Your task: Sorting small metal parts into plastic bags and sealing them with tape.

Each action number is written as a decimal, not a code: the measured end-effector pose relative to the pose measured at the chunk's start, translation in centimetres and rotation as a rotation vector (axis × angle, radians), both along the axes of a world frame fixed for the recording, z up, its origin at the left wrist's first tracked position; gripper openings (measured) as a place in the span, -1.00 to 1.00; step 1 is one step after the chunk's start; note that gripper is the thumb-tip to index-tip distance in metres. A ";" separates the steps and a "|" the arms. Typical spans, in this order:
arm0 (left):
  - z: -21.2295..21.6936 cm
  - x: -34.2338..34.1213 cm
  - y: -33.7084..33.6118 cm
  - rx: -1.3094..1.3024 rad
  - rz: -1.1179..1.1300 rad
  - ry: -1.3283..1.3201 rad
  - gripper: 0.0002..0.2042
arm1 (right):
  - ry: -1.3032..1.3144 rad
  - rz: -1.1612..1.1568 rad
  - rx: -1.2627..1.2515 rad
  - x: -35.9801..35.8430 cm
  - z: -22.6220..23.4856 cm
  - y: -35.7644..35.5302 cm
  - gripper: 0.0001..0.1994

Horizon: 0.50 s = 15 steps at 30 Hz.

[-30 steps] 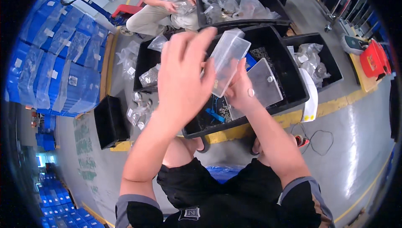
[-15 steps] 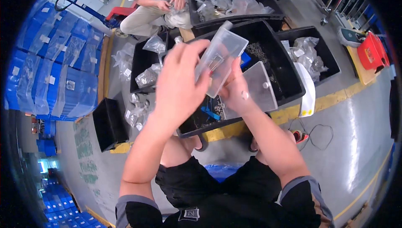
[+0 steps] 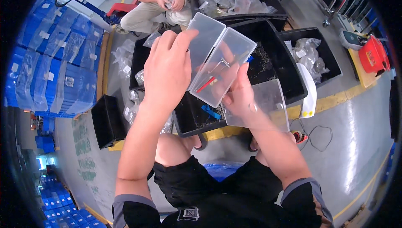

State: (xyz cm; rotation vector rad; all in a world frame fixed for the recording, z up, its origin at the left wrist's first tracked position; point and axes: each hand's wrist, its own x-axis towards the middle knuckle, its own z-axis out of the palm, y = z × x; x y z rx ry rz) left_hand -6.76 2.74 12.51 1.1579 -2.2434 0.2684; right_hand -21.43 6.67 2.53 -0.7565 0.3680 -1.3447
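A clear plastic hinged box (image 3: 215, 92) is held up before me, its lid (image 3: 205, 29) swung out to the left. My left hand (image 3: 167, 67) has its fingers and thumb at the left edge of that lid. From the right, my right hand (image 3: 238, 90) grips the box, the thumb on its side and fingers behind it, seen through the plastic. A thin red stick-like piece (image 3: 206, 84) and a slim metal piece (image 3: 220, 65) show inside or through the box. Below my right wrist is another clear plastic panel or box (image 3: 268, 106); what supports it cannot be made out.
Under my hands stands a black bin (image 3: 289, 77) with small metal parts and a blue piece (image 3: 210, 111). Bins of bagged parts (image 3: 312, 58) stand around it. Another person (image 3: 161, 2) sits opposite. A red container (image 3: 372, 54) is at the right, stacked blue boxes (image 3: 54, 65) at the left.
The clear box has turned to face me and its lid has swung open leftward. My left hand has shifted slightly left with the lid. The lower clear panel has moved slightly down and right.
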 end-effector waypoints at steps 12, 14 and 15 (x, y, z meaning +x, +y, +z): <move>0.0 0.3 -0.2 0.222 -0.021 0.310 -0.57 | 0.123 -0.012 -0.031 0.3 0.0 0.5 -0.01; -0.1 0.4 -0.2 0.251 -0.017 0.336 -0.56 | 0.103 -0.055 -0.019 0.6 -0.4 0.4 0.00; -0.1 0.4 -0.2 0.276 -0.022 0.358 -0.55 | 0.104 -0.053 -0.018 0.6 -0.4 0.5 0.00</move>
